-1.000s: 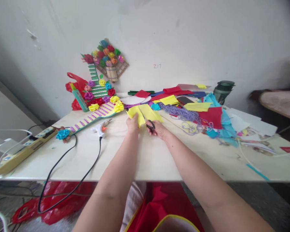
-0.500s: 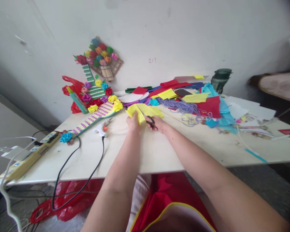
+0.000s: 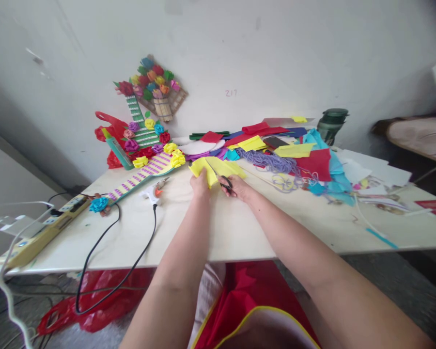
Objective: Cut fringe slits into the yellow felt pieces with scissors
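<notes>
A yellow sheet (image 3: 229, 167), paper or thin felt, is spread over the middle of the table. My left hand (image 3: 199, 183) is closed on its left part, thumb on top. In my right hand (image 3: 236, 187) are scissors (image 3: 225, 183) with black handles, fingers wrapped round the loops. Their blades lie along the sheet between my hands, pointing up and left, with the sheet on both sides of them. To the left of my left hand rests a white glue gun (image 3: 152, 194) with an orange part, its black cord running off the table's front edge.
Flower-decorated guitar shapes (image 3: 145, 172) and a glue bottle (image 3: 118, 152) occupy the left, near a power strip (image 3: 45, 233). Coloured sheets (image 3: 254, 143), lilac yarn (image 3: 271, 161) and a dark green bottle (image 3: 332, 126) stand behind and to the right. White paper scraps (image 3: 388, 172) lie far right.
The view has shifted slightly. Both hands keep nearly the same place on the yellow sheet, and the scissors show little visible movement.
</notes>
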Action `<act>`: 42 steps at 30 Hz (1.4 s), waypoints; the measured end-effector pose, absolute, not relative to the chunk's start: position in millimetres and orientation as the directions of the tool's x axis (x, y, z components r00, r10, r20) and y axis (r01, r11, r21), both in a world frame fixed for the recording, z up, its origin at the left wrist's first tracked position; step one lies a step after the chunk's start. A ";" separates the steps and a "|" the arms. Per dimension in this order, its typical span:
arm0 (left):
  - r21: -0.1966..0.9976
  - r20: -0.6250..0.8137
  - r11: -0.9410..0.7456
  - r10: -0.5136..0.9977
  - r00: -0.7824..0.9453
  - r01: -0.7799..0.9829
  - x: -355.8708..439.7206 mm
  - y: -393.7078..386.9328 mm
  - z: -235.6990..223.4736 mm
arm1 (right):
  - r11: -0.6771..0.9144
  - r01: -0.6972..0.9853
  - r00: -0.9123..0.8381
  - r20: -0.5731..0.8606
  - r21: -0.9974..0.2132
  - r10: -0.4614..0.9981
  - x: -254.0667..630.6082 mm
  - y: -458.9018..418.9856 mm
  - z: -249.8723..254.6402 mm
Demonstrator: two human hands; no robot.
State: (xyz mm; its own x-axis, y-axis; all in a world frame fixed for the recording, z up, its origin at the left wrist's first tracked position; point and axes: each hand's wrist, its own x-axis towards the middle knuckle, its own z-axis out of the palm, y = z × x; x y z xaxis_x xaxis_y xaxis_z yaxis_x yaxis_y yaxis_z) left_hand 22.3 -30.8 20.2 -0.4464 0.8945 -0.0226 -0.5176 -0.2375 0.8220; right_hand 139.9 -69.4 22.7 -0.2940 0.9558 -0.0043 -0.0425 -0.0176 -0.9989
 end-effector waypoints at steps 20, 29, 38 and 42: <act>0.818 -0.034 -0.241 0.887 -0.461 -0.523 21.2 -33.0 24.0 | -0.002 -0.057 -0.293 0.015 -0.998 0.956 140.0 -66.3 19.1; 0.815 -0.023 -0.231 0.904 -0.428 -0.532 21.8 -33.3 24.4 | -0.005 -0.077 -0.336 0.021 -0.997 0.942 142.9 -64.3 18.2; 0.818 -0.010 -0.214 0.923 -0.385 -0.534 24.4 -34.5 24.6 | 0.015 -0.085 -0.330 0.042 -0.996 0.943 144.3 -63.2 17.0; 0.815 -0.005 -0.218 0.924 -0.381 -0.537 24.5 -34.9 24.8 | 0.021 -0.088 -0.310 0.047 -0.996 0.950 144.9 -62.1 16.6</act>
